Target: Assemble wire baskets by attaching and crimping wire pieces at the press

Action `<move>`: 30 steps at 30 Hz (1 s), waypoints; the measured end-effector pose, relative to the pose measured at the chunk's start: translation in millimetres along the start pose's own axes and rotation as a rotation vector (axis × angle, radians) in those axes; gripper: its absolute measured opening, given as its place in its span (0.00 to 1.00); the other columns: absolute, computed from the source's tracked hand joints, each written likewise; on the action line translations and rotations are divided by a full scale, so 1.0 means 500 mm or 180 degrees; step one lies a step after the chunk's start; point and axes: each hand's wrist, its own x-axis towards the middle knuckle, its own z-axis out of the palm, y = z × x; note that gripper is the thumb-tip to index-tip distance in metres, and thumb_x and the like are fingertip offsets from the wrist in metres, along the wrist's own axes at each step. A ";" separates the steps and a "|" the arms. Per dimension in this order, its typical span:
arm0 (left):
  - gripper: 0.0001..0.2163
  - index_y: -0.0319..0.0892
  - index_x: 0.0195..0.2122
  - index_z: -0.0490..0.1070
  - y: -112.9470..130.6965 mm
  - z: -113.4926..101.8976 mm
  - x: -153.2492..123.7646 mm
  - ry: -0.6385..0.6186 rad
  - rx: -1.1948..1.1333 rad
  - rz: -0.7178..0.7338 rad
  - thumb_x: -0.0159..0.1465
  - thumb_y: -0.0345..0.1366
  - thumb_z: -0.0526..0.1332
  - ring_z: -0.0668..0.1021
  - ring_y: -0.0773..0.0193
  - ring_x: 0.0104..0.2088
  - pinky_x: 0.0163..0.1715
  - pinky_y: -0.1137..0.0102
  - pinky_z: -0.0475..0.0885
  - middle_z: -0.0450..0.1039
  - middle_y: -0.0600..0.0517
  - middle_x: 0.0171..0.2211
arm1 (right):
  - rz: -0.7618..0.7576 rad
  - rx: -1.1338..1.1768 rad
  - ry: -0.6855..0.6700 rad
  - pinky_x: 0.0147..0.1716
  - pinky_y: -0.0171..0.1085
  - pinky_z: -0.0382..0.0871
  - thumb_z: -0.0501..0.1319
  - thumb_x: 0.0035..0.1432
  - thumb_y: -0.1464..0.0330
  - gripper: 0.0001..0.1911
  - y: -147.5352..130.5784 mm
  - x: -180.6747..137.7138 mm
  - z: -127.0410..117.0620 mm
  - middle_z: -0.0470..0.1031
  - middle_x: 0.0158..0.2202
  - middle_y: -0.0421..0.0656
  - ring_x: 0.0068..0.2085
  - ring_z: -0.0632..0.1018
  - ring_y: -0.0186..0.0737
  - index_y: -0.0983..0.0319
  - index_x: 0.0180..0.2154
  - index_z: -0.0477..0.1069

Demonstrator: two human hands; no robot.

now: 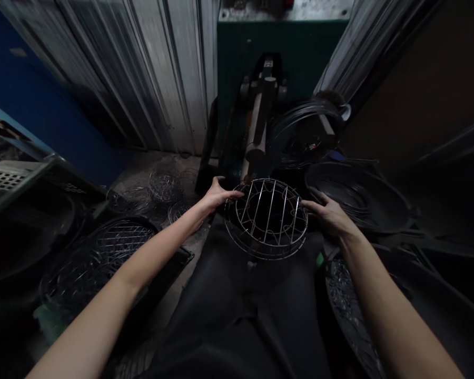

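A round wire basket [267, 218] with parallel bars across its top rests over my knees, in front of a green machine [260, 95]. My left hand [217, 193] grips the basket's left rim, thumb and fingers curled round the wire. On the opposite rim my right hand [328, 215] holds the wire with its fingers. Both forearms reach in from the bottom corners.
A stack of round wire grids [102, 252] lies at the left, with several smaller wire pieces [164, 184] on the floor behind. A dark basin [359, 195] and wire coils [304, 131] sit at the right. Corrugated metal sheet [161, 68] stands behind.
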 end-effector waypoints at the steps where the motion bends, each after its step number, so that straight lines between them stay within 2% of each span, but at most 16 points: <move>1: 0.41 0.40 0.52 0.51 0.002 0.001 -0.001 0.0001 0.0021 -0.0012 0.41 0.32 0.75 0.75 0.70 0.24 0.30 0.68 0.73 0.71 0.52 0.32 | -0.0005 0.0055 -0.0044 0.23 0.28 0.72 0.73 0.37 0.67 0.43 0.005 0.003 -0.001 0.78 0.32 0.42 0.27 0.77 0.36 0.63 0.57 0.65; 6: 0.41 0.40 0.54 0.48 0.014 0.003 -0.008 -0.0084 0.0118 -0.0203 0.44 0.31 0.73 0.76 0.68 0.25 0.31 0.67 0.73 0.72 0.51 0.30 | -0.0133 0.0207 -0.0174 0.25 0.27 0.73 0.72 0.38 0.69 0.43 0.031 0.020 -0.008 0.76 0.44 0.47 0.31 0.78 0.34 0.63 0.58 0.63; 8: 0.40 0.41 0.54 0.49 0.017 0.003 -0.007 -0.0031 0.0176 -0.0203 0.44 0.30 0.73 0.76 0.69 0.23 0.30 0.68 0.73 0.72 0.52 0.31 | -0.0083 0.0143 -0.0279 0.25 0.29 0.73 0.71 0.40 0.69 0.44 0.034 0.020 -0.011 0.75 0.46 0.47 0.30 0.78 0.35 0.61 0.60 0.59; 11: 0.39 0.42 0.51 0.52 0.016 0.002 -0.002 0.0015 0.0198 -0.0106 0.43 0.30 0.74 0.75 0.71 0.23 0.29 0.71 0.72 0.71 0.53 0.32 | 0.0095 0.0004 -0.0435 0.23 0.32 0.74 0.71 0.43 0.67 0.47 0.031 0.016 -0.014 0.77 0.41 0.46 0.29 0.79 0.38 0.59 0.62 0.54; 16: 0.39 0.39 0.53 0.50 0.015 0.002 0.003 -0.0045 0.0156 -0.0089 0.44 0.28 0.73 0.73 0.73 0.20 0.27 0.72 0.70 0.70 0.55 0.28 | 0.0020 -0.0210 -0.0286 0.25 0.28 0.73 0.71 0.43 0.67 0.42 0.022 0.012 -0.014 0.77 0.39 0.44 0.32 0.79 0.36 0.59 0.60 0.60; 20: 0.41 0.38 0.54 0.49 0.012 0.000 0.003 -0.0053 0.0219 -0.0057 0.44 0.30 0.73 0.74 0.71 0.21 0.27 0.71 0.71 0.71 0.53 0.28 | 0.0075 -0.0211 -0.0301 0.24 0.26 0.72 0.70 0.43 0.67 0.44 0.019 0.013 -0.014 0.77 0.38 0.43 0.31 0.78 0.35 0.61 0.61 0.58; 27: 0.45 0.39 0.56 0.50 0.011 -0.013 0.020 -0.0091 0.0467 0.0086 0.40 0.36 0.75 0.75 0.70 0.23 0.28 0.71 0.71 0.71 0.52 0.29 | 0.0161 -0.0118 -0.0345 0.29 0.32 0.75 0.70 0.44 0.67 0.44 0.034 0.008 -0.007 0.78 0.36 0.43 0.32 0.79 0.38 0.60 0.62 0.56; 30: 0.47 0.40 0.57 0.50 0.009 -0.029 0.021 -0.0189 0.0667 0.0156 0.38 0.38 0.75 0.74 0.69 0.22 0.29 0.69 0.71 0.71 0.54 0.27 | 0.0072 -0.0195 -0.0251 0.35 0.35 0.76 0.70 0.44 0.64 0.47 0.055 -0.022 0.000 0.78 0.36 0.44 0.37 0.79 0.41 0.61 0.63 0.52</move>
